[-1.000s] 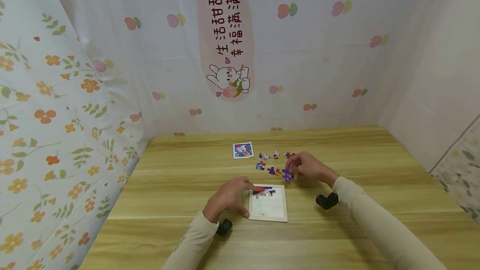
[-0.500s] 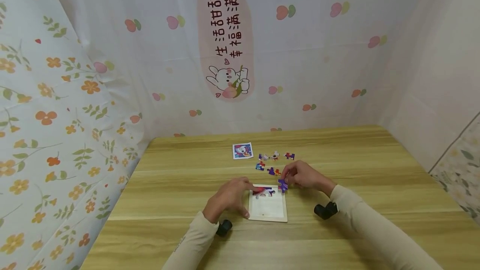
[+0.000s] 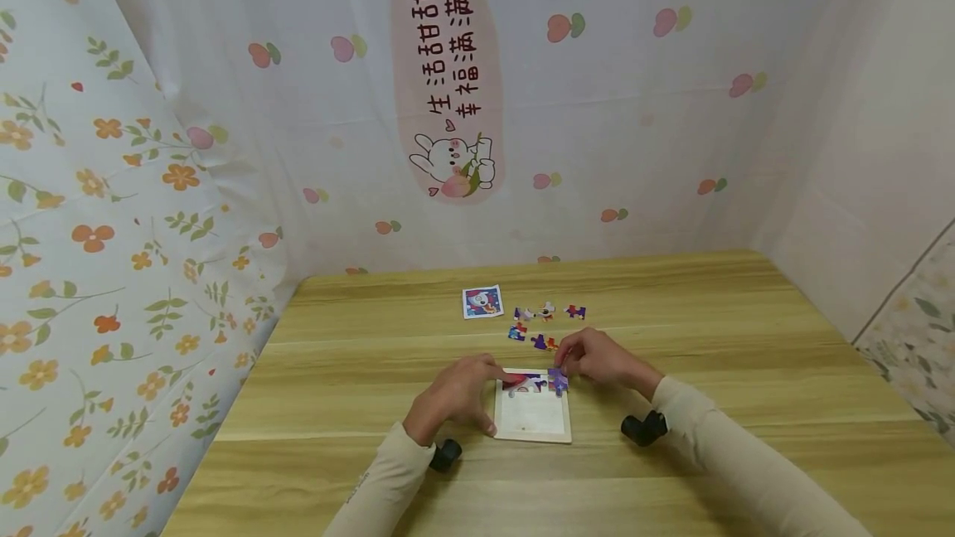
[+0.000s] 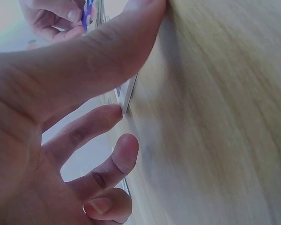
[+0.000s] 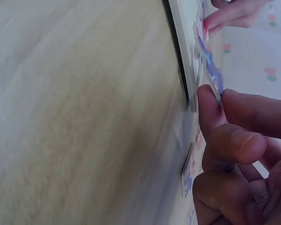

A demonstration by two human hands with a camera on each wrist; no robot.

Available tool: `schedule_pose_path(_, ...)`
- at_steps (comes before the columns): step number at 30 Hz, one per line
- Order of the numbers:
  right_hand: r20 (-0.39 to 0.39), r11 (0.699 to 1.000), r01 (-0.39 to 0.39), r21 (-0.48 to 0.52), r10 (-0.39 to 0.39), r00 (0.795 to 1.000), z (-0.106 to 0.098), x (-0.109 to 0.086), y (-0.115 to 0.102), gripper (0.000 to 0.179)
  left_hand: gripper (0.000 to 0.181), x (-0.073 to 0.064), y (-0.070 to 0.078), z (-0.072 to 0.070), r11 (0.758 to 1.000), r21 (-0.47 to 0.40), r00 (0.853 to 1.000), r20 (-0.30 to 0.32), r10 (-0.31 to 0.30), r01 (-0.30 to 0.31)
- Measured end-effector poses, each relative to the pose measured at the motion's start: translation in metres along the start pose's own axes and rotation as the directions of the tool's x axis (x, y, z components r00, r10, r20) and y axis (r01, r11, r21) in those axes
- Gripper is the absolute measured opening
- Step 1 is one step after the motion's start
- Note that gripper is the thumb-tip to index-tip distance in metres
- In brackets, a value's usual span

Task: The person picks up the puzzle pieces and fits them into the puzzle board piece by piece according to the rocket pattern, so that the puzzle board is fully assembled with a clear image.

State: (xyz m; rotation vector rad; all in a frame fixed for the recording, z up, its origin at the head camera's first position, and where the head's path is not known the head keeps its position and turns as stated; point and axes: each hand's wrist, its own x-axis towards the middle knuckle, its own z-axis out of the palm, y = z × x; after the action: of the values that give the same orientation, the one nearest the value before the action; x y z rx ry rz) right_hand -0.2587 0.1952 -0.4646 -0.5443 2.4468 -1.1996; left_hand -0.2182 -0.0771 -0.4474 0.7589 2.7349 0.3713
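A square puzzle tray with a pale rim lies on the table, and joined red, white and purple puzzle pieces fill part of its far side. My left hand holds the tray's left side, thumb at the near corner and index finger by the far one. Between thumb and index finger of my right hand is a purple puzzle piece, over the tray's far right corner. In the right wrist view this puzzle piece tilts, its near edge raised above the tray.
Several loose puzzle pieces lie on the wooden table beyond the tray. A small picture card is behind them to the left. A patterned curtain borders the table's far side.
My right hand has carried the purple piece left and nearer, from beside the loose pieces to the tray's far right corner. My left hand stays at the tray.
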Motion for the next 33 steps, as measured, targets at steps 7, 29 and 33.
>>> schedule_pose_path(7,-0.014,1.0,-0.009,-0.021,0.008,1.0,0.006,0.001,-0.002,0.009,0.075,-0.001,-0.001,0.0,1.0,0.013,1.0,-0.003,0.011,-0.011)
schedule_pose_path(29,-0.157,0.99,-0.066,-0.124,0.046,0.987,0.019,0.002,-0.008,0.008,0.079,0.0,-0.002,0.001,1.0,0.016,1.0,-0.008,0.023,-0.023)
schedule_pose_path(33,-0.181,0.981,-0.074,-0.179,0.041,0.983,0.022,0.003,-0.01,0.011,0.08,-0.001,-0.002,0.0,0.999,0.018,1.0,-0.011,0.029,-0.029)
